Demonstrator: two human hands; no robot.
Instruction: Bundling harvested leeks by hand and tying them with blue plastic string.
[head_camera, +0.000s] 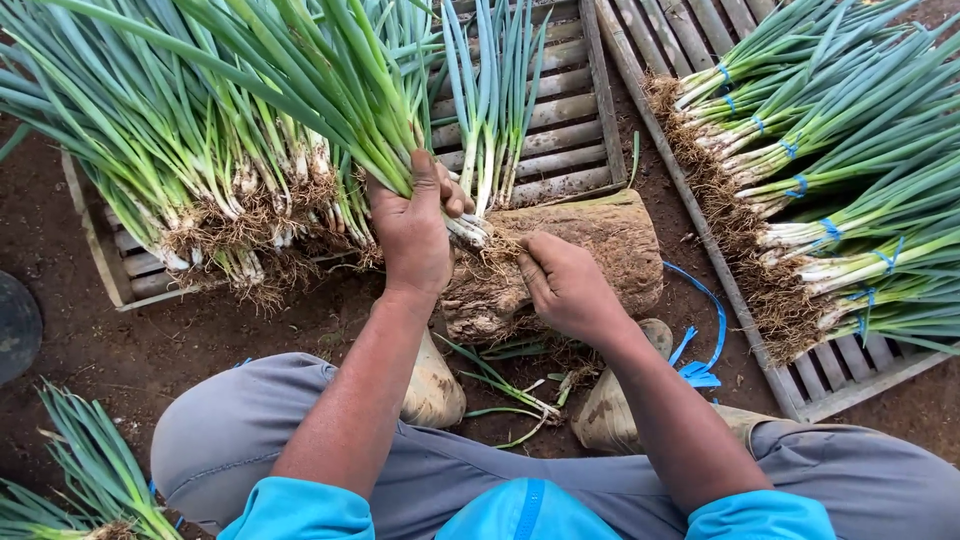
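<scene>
We are gripping a bunch of green onions (440, 190) in our closed left hand (415, 235), our right hand (565, 285) pinching its roots. Loose onions (200, 170) are lying on the left pallet (560, 130), tied bundles (830, 180) along the right pallet (830, 375), both sitting on dirt (110, 340).

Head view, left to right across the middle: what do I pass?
Loose scallion pile on the left crate → left hand gripping a scallion bunch → right hand at the roots, over the wooden block → blue ties → tied scallion bundles on the right crate.

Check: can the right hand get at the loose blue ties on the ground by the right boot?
Probably yes. The right hand is free of the bunch, and the blue ties lie uncovered just right of that forearm.
</scene>
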